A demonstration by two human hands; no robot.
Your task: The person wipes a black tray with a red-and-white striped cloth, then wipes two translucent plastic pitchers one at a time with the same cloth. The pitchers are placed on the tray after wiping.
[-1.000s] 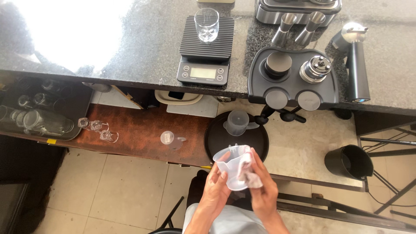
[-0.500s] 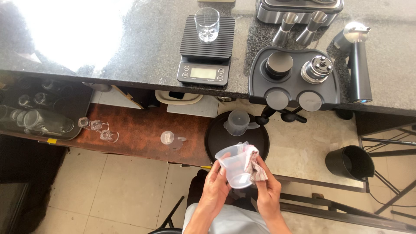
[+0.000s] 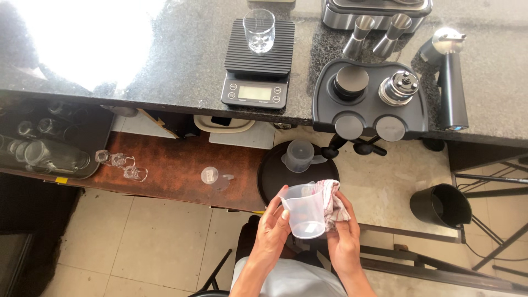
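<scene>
Item: clear plastic measuring cup [image 3: 304, 212], held at waist level below the counter edge, just in front of the round black tray [image 3: 275, 173]. Left hand [image 3: 272, 231] gripped its near side, thumb on the rim and fingers curled around the wall. Right hand [image 3: 344, 239] clenched a checked cloth [image 3: 333, 201], pressed against the cup's right side (part of the cloth tucked over the rim). A second clear cup [image 3: 300, 155] stood on the tray. On the dark stone counter [image 3: 165, 66]: a black scale [image 3: 257, 63] bearing a drinking glass [image 3: 259, 30].
</scene>
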